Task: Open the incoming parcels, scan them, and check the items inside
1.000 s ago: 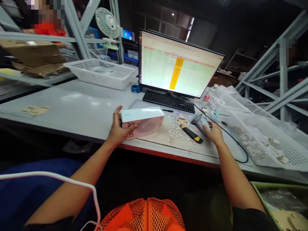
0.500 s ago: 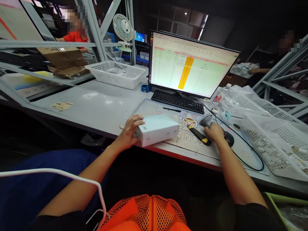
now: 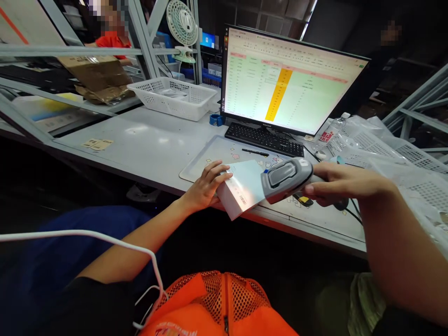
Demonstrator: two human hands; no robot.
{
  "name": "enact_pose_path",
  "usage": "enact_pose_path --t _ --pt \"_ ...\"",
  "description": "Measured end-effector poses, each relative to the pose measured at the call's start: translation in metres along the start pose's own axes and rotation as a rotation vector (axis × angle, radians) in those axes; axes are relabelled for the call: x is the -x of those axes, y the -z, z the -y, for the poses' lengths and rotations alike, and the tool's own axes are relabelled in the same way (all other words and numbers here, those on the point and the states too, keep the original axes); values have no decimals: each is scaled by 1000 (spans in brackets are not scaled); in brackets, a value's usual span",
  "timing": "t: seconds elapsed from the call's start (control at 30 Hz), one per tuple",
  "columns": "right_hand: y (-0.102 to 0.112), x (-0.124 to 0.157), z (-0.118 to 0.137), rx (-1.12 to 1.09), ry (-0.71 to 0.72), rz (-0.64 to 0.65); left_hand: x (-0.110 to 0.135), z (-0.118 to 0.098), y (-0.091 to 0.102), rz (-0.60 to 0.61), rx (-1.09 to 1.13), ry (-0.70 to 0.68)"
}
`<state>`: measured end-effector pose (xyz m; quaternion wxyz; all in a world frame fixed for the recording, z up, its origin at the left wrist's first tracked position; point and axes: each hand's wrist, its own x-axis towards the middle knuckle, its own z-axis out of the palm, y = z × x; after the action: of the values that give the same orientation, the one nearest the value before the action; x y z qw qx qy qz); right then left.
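My left hand [image 3: 206, 186] grips the left end of a white box [image 3: 247, 179], its fingers over the top. The box is tilted at the desk's front edge, and a barcode shows on the side facing me. My right hand [image 3: 336, 182] is wrapped round the handle of a grey barcode scanner [image 3: 287, 177]. The scanner's head points left at the box, and a bright reddish patch lies near the barcode. Part of the box's right end is hidden behind the scanner. A black and yellow cutter [image 3: 304, 199] lies on the mat, mostly covered by the scanner.
A monitor [image 3: 290, 79] stands behind a black keyboard [image 3: 262, 140], with a pen [image 3: 255, 152] in front. At the back left are a white basket [image 3: 171, 105] and a blue tape roll [image 3: 216, 120]. White baskets [image 3: 409, 158] and a bottle [image 3: 331, 133] occupy the right side.
My right hand has lifted the scanner from the mat and brought it over beside the box. My left hand has turned and tilted the box, so its barcode side shows.
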<state>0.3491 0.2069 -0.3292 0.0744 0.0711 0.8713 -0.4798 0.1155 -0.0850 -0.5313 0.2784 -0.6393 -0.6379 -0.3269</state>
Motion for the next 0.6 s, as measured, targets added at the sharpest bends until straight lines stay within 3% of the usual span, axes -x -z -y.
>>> enact_pose_path --t 0.03,0.07,0.1,0.2,0.3,0.37,0.47,0.6 --pt "-3 -4 5 5 -65 178 0 0 0 1 24 10" --pt "-4 -8 7 8 -103 275 1 0 1 -4 56 27" --pt "-5 -12 5 9 -108 277 2 0 2 -20 95 54" --pt "-1 -25 -23 97 -47 75 9 5 10 -189 196 219" --pt "7 -43 -78 329 -33 -272 7 16 25 -417 167 470" --pt "11 -56 -120 526 -114 -521 -2 25 38 -483 97 556" --pt "7 -71 -171 709 -334 -690 -24 37 57 -468 83 619" --pt "-6 -76 -205 783 -456 -681 -56 51 65 -303 246 734"
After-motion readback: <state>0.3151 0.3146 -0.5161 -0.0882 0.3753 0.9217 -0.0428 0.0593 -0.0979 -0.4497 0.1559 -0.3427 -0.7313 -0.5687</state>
